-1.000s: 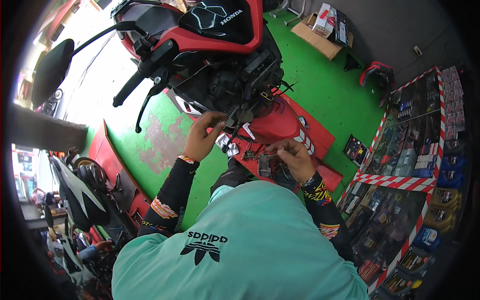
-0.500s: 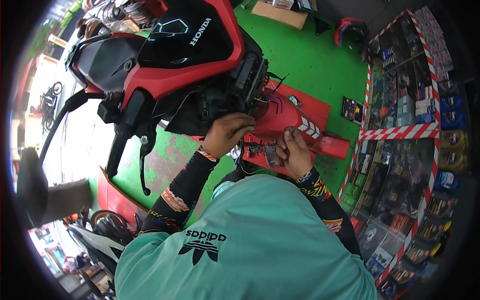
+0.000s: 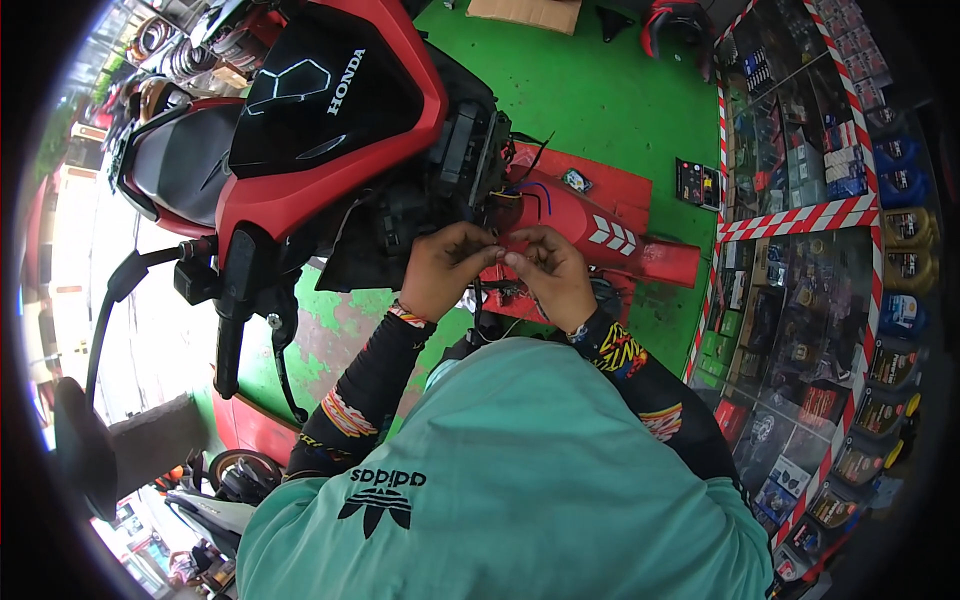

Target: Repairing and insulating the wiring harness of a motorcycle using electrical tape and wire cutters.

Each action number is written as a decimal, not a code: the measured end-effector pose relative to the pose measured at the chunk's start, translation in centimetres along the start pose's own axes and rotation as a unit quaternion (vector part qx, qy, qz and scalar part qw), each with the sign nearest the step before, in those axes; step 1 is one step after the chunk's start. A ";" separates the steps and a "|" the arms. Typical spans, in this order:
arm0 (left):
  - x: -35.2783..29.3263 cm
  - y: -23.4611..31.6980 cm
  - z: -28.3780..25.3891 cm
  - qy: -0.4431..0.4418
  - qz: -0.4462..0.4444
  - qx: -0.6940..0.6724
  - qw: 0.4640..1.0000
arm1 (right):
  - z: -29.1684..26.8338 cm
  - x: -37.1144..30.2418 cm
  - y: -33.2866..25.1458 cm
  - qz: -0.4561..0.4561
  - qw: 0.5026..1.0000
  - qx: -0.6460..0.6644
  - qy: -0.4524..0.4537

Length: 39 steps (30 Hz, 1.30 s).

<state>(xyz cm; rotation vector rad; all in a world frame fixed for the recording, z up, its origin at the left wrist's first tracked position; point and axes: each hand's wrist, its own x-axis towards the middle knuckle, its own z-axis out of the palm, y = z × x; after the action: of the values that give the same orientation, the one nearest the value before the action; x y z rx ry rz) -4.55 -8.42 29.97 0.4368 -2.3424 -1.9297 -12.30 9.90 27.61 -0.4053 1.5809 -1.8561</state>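
My left hand (image 3: 443, 268) and my right hand (image 3: 556, 278) meet in front of the opened nose of a red and black motorcycle (image 3: 340, 150). Thumbs and fingers of both are pinched together, tip to tip. Whatever they hold is too small and covered to make out. Just beyond the fingertips, loose blue wires (image 3: 541, 190) stick out above the red front fender (image 3: 575, 236), which bears white chevrons. Left of my left hand lies the dark exposed front part (image 3: 395, 228) of the motorcycle. Small dark pieces lie partly hidden below my hands.
Beneath the front wheel area is a red platform (image 3: 630, 190) on a green floor (image 3: 570, 85). Glass display cases (image 3: 795, 230) edged in red-white tape line the right, with bottles (image 3: 905, 230) beyond. The handlebar grip (image 3: 228, 345) and brake lever (image 3: 285, 365) jut out at left.
My right hand has moved left and up to meet my left hand. The small clear packet seen under it before no longer shows. My view has shifted slightly.
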 end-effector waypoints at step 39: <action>-1.4 0.1 1.8 0.060 -0.018 -0.047 0.997 | -0.5 0.6 0.6 -0.013 0.997 0.059 -0.052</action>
<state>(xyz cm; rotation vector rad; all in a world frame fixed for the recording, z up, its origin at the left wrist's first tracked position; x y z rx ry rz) -3.65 -6.32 29.91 0.5722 -2.1747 -1.9606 -12.91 9.81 26.82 -0.4644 1.3951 -1.9062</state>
